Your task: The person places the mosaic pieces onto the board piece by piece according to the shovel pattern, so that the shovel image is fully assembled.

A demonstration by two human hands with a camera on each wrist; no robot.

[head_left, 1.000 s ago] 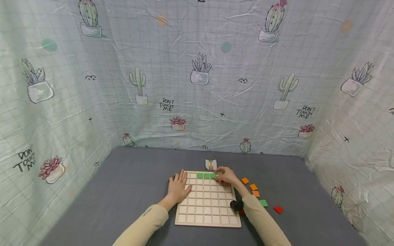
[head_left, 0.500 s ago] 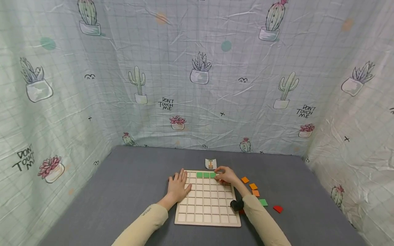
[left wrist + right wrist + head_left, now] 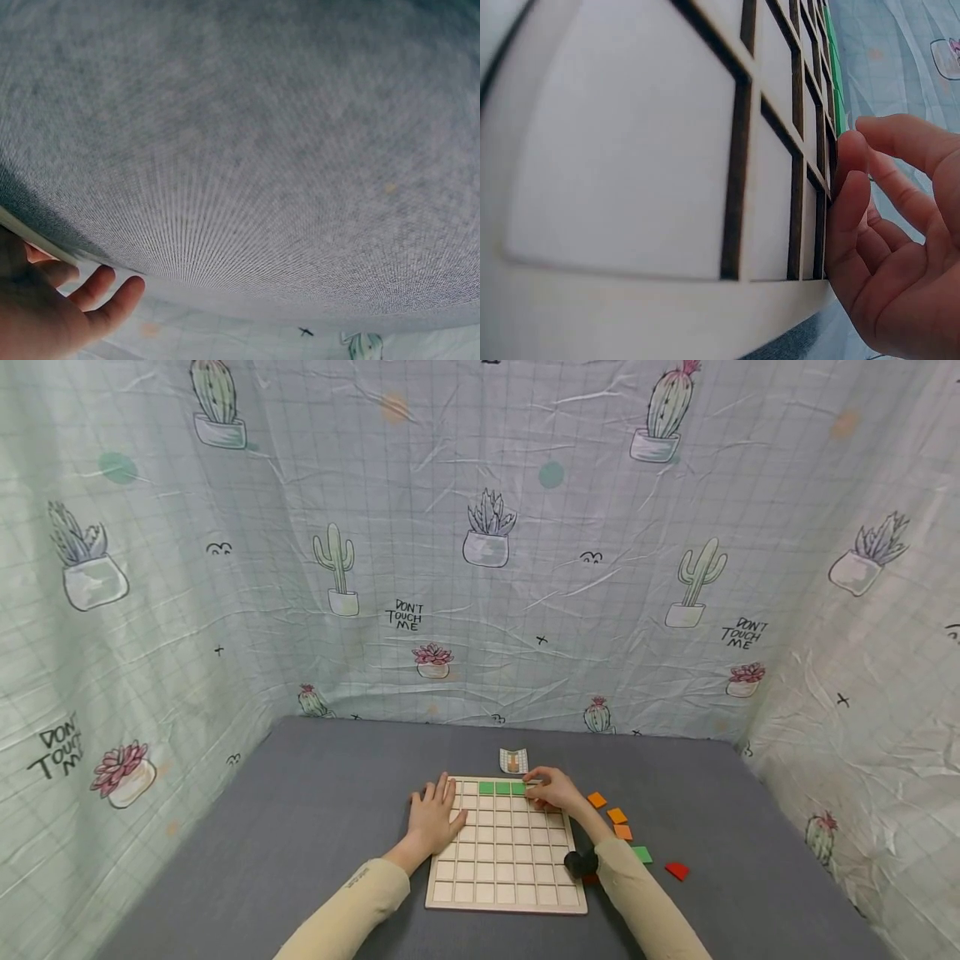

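Observation:
My left hand (image 3: 432, 818) lies spread over the left edge of a wooden grid board (image 3: 480, 897); in the left wrist view its fingers (image 3: 120, 304) reach past the board's rim. Three green square tiles (image 3: 502, 788) sit side by side in the board's far row. At the rightmost of them is my right hand (image 3: 553, 788), its index finger and thumb bent around that tile's right side. From the right wrist, the right hand (image 3: 900, 247) shows curled fingers low at the board, with a strip of green tile (image 3: 835, 75) just beyond the fingertips.
Right of the board lie several orange tiles (image 3: 617, 816), a green tile (image 3: 642, 854) and a red piece (image 3: 677, 871); another red one is partly hidden by the right wrist. A small printed card (image 3: 513, 762) lies behind the board. Patterned curtain (image 3: 487, 610) encloses the grey table.
Both hands stay practically where they were, and the tiles keep their places. The right wrist has shifted very slightly to the right.

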